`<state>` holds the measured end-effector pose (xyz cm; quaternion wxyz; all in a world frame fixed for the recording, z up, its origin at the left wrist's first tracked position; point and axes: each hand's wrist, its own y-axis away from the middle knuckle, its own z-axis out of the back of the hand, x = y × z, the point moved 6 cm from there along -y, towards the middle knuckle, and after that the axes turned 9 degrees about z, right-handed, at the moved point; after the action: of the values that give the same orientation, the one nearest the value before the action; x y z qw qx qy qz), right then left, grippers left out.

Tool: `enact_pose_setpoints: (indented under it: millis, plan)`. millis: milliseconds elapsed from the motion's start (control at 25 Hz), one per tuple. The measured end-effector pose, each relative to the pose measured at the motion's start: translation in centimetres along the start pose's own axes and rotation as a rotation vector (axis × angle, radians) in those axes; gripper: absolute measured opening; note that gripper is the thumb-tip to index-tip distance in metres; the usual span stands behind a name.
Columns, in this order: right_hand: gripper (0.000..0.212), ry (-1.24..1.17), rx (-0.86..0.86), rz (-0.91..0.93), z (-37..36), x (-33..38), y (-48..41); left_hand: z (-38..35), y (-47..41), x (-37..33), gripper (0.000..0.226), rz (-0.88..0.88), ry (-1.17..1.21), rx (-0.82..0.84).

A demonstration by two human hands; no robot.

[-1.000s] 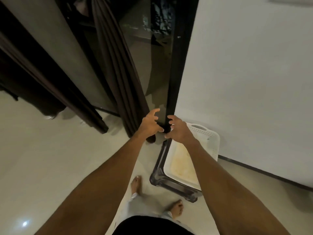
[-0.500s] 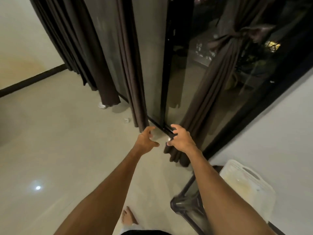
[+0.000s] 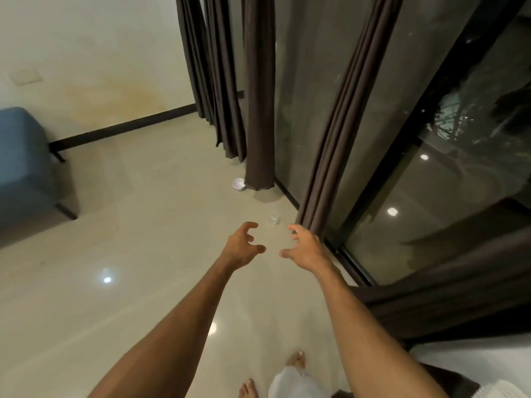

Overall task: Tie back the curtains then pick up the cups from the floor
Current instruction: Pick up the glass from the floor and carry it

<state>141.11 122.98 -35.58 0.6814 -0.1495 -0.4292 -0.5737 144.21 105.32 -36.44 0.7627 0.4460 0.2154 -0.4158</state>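
The floor (image 3: 129,282) is pale, glossy tile, with small ceiling-light reflections on it. A cream wall (image 3: 100,53) with a dark baseboard closes the far side, and dark glass doors (image 3: 431,182) in black frames run along the right. A blue seat (image 3: 23,168) stands at the left edge against the wall.

Dark brown curtains hang straight down in front of the glass. One bundle (image 3: 212,81) hangs in the far corner, a second panel (image 3: 258,96) hangs just in front of it with its hem at the floor, and a third (image 3: 342,133) slants down closer to the person, its hem meeting the floor beside the door track.

Two bare forearms reach forward over the floor. The left hand (image 3: 241,248) and right hand (image 3: 309,249) are held near each other but apart, both empty, fingers (image 3: 250,226) spread and curled, clamped on nothing.

A white cup (image 3: 238,184) lies on the floor just beside the hem of the second panel. A small clear cup (image 3: 273,219) sits on the floor beyond the hands, near the third curtain's hem; its detail is hard to make out.

Bare feet (image 3: 296,361) show at the bottom edge.
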Motion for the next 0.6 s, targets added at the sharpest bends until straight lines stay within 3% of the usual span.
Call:
enact_pose_setpoints:
  millis: [600]
  plan:
    - [0.067, 0.123, 0.196, 0.114, -1.3, 7.8, -24.3, 11.1, -18.2, -5.5, 0.05, 0.1, -0.067, -0.126]
